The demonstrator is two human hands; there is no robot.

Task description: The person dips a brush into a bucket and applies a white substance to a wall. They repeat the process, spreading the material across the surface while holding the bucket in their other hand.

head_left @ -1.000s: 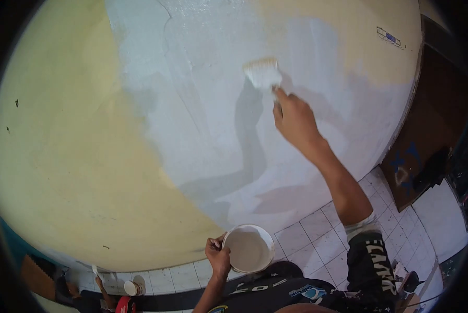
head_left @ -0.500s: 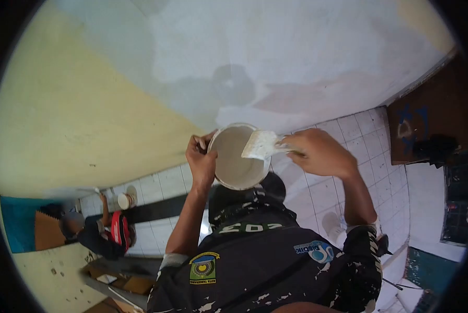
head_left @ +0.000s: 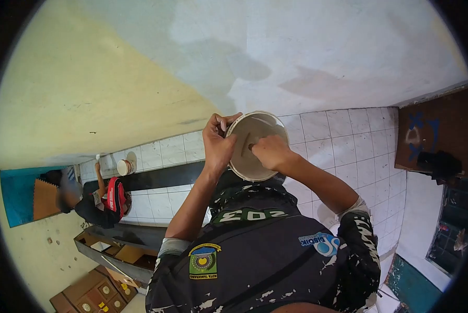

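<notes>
Looking down a half-painted wall from head height. At far left, low on the floor, a co-worker (head_left: pixel 95 201) crouches with one arm raised to the foot of the wall, a small pot (head_left: pixel 123 167) just beside that arm. The wall (head_left: pixel 87 88) is yellow on its left part and white from the middle rightward.

At centre, the left hand (head_left: pixel 218 143) grasps the tub (head_left: pixel 244 161) by its left rim, thumb hooked over the edge and fingers wrapped behind. The tub is round and pale, coated white inside. It is held in front of the chest with its mouth tipped toward the camera. It lies between the two hands and touches both.

The right hand (head_left: pixel 270 151) reaches in from the right, across the tub's mouth, with the fingers curled shut. What they enclose is hidden, apart from a small dark tip at the knuckles. The right hand is therefore the one inside the tub and the left the one bearing it.

Below both forearms is a dark, paint-spattered shirt (head_left: pixel 265 261). To the right lie white floor tiles (head_left: pixel 348 135), and past them a brown panel (head_left: pixel 432 135) marked in blue.
</notes>
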